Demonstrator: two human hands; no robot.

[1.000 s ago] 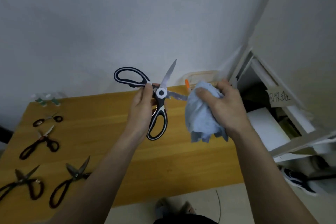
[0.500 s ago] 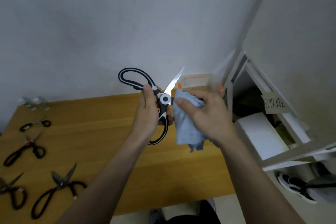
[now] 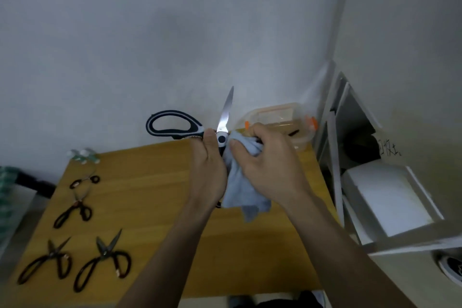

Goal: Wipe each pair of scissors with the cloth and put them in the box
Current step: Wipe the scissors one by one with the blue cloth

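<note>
Head view, looking down over both forearms. The fingers (image 3: 209, 136) of the left hand (image 3: 211, 170) are clamped around the black-and-white kitchen scissors (image 3: 175, 125) just below the pivot, thumb pressed beside the round screw. The scissors are held up above the desk (image 3: 160, 190), opened wide: one serrated blade points up and away toward the wall (image 3: 175, 32), one black-and-white handle loop sticks out to the left, and the other blade is hidden inside the cloth. The right hand (image 3: 270, 170) has its fingers closed on the pale blue cloth (image 3: 240, 190), pinching it around the covered blade right next to the pivot; the rest of the cloth hangs loose below the hands, between the two wrists.

Just beyond the right hand, at the far right corner of the wooden desk, sits the clear plastic box (image 3: 282, 117) with orange clips. Something dark lies inside it, but what it is cannot be made out.

On the left part of the desk four more pairs of scissors lie flat, well apart from the hands: a small pair (image 3: 85, 180) farthest, a black-handled pair (image 3: 75, 210) nearer, and two larger black-handled pairs side by side at the near left, one (image 3: 47, 261) left of the other (image 3: 102, 261). To the right of the desk stands a white shelf unit (image 3: 375, 182).
</note>
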